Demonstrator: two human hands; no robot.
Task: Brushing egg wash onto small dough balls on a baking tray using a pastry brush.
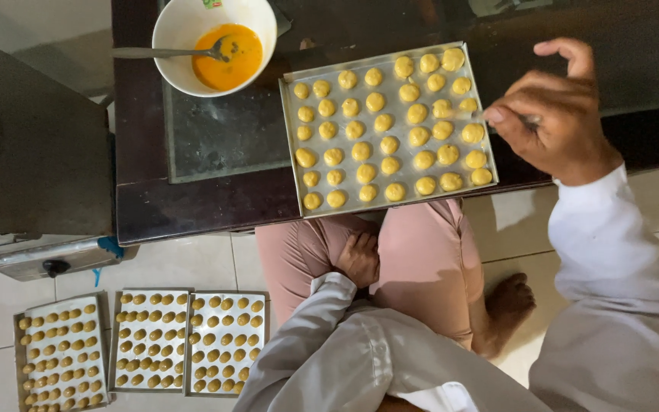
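Partly hidden brush (497, 114), right hand (554, 122) pinching

Single head-worn camera, looking steeply down, close over a low dark table (192, 206), tiled floor (192, 259) below

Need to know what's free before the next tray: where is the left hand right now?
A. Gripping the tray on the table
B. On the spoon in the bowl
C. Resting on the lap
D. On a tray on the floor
C: the left hand lies on the pink-trousered lap, while the right hand holds a thin tool over the tray of dough balls.
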